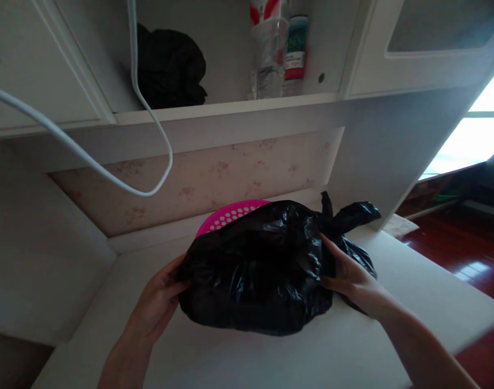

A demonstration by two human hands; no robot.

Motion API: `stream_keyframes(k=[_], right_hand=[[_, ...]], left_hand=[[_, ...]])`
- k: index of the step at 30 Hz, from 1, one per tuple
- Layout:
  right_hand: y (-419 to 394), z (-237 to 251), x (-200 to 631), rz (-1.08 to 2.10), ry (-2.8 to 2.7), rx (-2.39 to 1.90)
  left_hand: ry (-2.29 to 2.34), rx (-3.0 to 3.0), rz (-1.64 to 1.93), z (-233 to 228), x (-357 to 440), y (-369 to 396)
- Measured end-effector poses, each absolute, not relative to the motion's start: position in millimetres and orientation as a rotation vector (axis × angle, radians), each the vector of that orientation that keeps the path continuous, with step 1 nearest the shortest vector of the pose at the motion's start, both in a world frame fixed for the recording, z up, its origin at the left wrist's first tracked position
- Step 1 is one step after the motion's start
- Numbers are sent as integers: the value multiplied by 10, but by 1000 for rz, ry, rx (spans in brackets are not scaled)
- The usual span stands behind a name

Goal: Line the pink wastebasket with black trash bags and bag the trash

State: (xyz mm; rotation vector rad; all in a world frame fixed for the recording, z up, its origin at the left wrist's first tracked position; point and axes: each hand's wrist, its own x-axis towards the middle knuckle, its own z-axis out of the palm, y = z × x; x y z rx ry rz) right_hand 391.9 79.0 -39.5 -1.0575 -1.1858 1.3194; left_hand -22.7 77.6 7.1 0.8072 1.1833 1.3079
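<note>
A full black plastic bag (255, 270) is held between my two hands above a white desktop, its contents hidden. My left hand (160, 297) grips its left end, thumb in front and the other fingers partly out of sight. At the right end my right hand (350, 275) is closed on the bag, near loose twisted plastic ends (354, 213). More black plastic (358, 256) hangs or lies behind the right hand; whether it belongs to the same bag I cannot tell. Behind the bag a pink basket (230, 213) with round holes shows only its upper edge.
Overhead, an open shelf (230, 105) carries another black bag (171, 67), a clear plastic bottle (270, 59) and a blue-and-red can (296, 48). A white cable (149, 192) loops down at the left. The white desktop (238, 359) ends at the right above a red floor (453, 259).
</note>
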Motion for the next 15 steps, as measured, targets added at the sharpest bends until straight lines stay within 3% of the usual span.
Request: stream_keyframes(k=[5, 11, 15], right_hand=[[954, -340, 3920, 1365, -1057, -1095], [1299, 141, 3908, 1137, -792, -1069], [1573, 325, 3724, 1246, -892, -1152]], left_hand=[[1201, 796, 1412, 21, -275, 907], [1194, 787, 1441, 352, -239, 1161], [1278, 951, 1347, 476, -111, 1355]])
